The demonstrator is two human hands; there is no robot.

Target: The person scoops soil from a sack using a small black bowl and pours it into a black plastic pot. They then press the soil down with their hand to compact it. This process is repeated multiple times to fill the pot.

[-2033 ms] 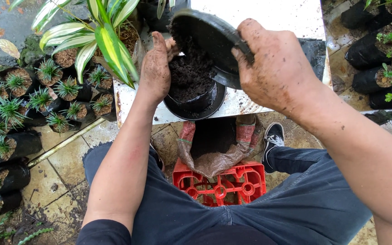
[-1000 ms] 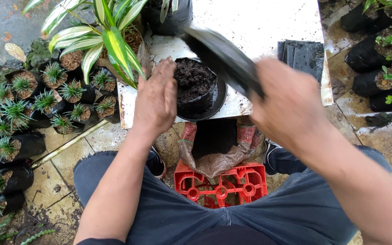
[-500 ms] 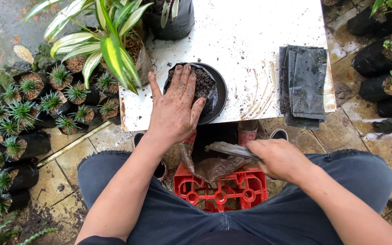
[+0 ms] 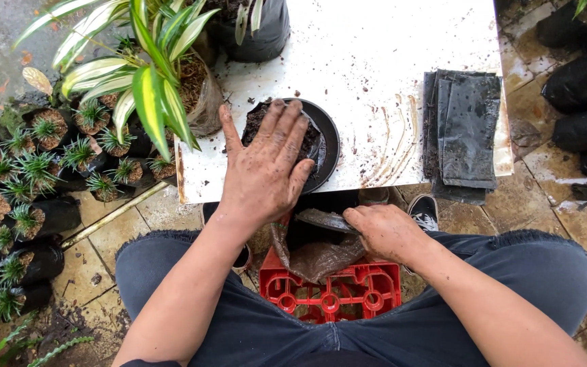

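My left hand [image 4: 264, 171] lies flat and open on the soil in the black pot [image 4: 321, 139] at the tabletop's [image 4: 388, 61] near edge. My right hand [image 4: 383, 230], lower down, grips a dark scoop [image 4: 324, 219] over the soil bag [image 4: 317, 258].

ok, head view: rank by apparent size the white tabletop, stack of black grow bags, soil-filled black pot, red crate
1. white tabletop
2. stack of black grow bags
3. soil-filled black pot and red crate: unsure. Both are partly hidden, and the crate sits lower, farther from the camera.
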